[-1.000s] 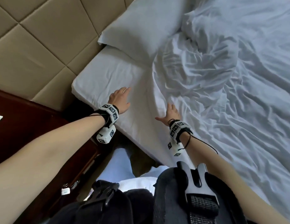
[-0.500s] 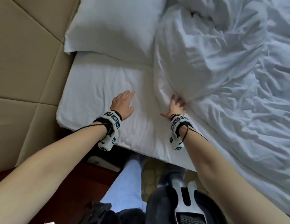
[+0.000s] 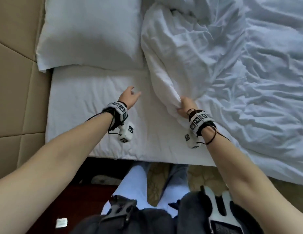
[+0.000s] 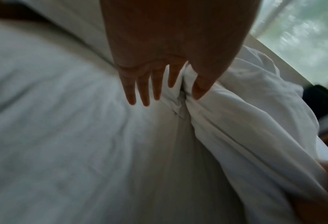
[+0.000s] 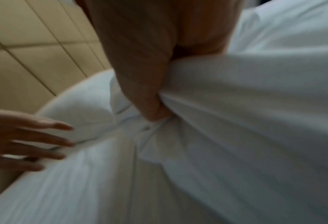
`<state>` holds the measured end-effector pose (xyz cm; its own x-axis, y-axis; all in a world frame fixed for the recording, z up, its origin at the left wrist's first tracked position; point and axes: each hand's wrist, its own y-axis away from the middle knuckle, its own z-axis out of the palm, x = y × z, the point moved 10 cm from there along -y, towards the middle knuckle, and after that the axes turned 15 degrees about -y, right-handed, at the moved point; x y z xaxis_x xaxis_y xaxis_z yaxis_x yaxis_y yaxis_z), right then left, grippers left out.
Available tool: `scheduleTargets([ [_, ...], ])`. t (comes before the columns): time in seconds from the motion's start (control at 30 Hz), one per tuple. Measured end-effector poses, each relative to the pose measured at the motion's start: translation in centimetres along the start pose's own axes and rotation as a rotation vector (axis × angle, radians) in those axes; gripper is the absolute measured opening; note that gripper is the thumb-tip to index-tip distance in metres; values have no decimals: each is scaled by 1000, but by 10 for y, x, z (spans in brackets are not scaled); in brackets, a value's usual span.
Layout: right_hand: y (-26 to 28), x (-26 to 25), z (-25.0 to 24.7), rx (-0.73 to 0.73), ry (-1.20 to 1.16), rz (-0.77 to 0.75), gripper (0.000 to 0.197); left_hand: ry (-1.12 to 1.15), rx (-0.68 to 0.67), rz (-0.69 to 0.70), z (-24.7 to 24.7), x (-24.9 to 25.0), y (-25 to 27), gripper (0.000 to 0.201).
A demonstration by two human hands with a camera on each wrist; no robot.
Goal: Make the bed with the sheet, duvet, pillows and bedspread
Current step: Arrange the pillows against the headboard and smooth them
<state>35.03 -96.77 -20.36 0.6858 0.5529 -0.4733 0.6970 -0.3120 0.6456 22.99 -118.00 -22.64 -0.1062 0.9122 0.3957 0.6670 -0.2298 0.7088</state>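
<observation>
Since the earlier frame, right hand (image 3: 185, 106) has clenched a bunched fold of crumpled white duvet (image 3: 189, 53) beside the pillow (image 3: 90, 32); left hand (image 3: 129, 97), fingers spread, hovers over smooth sheet (image 3: 90, 98)

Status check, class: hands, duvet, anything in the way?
Right hand grips duvet corner. Left hand open over sheet. Pillow beside bunched duvet.

Through the left wrist view we see our left hand (image 4: 159, 72) stretched out with straight, spread fingers (image 4: 131, 97) over the white sheet (image 4: 53, 128). Just right of the hand, a bunched fold of white duvet (image 4: 245, 128) runs toward the lower right corner. Beyond the duvet, a bright, blurred window (image 4: 303, 37) fills the upper right.
</observation>
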Motion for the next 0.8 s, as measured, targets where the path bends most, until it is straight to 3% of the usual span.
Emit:
scheduleTargets([
  [0.13, 65, -3, -53, 45, -95, -29, 40, 484, -259, -138, 28, 49, 14, 70],
  [0.27, 113, 13, -100, 75, -231, -30, 40, 543, -434, -35, 50, 105, 42, 78],
  [0.4, 146, 20, -121, 86, -297, -105, 62, 720, -600, -40, 80, 136, 74, 109],
  [0.5, 169, 29, -130, 86, -323, -147, 62, 979, -481, -98, 74, 147, 95, 88],
  [0.6, 192, 43, -135, 93, -344, -122, 31, 983, -212, -151, 49, 134, 107, 85],
  [0.63, 199, 47, -136, 97, -353, -111, 25, 979, -184, -142, 45, 132, 109, 89],
  [0.7, 207, 56, -137, 116, -364, -116, 30, 1001, -198, -130, 42, 132, 118, 97],
  [0.8, 215, 65, -133, 111, -381, -91, 25, 1076, -100, -103, 26, 128, 125, 86],
])
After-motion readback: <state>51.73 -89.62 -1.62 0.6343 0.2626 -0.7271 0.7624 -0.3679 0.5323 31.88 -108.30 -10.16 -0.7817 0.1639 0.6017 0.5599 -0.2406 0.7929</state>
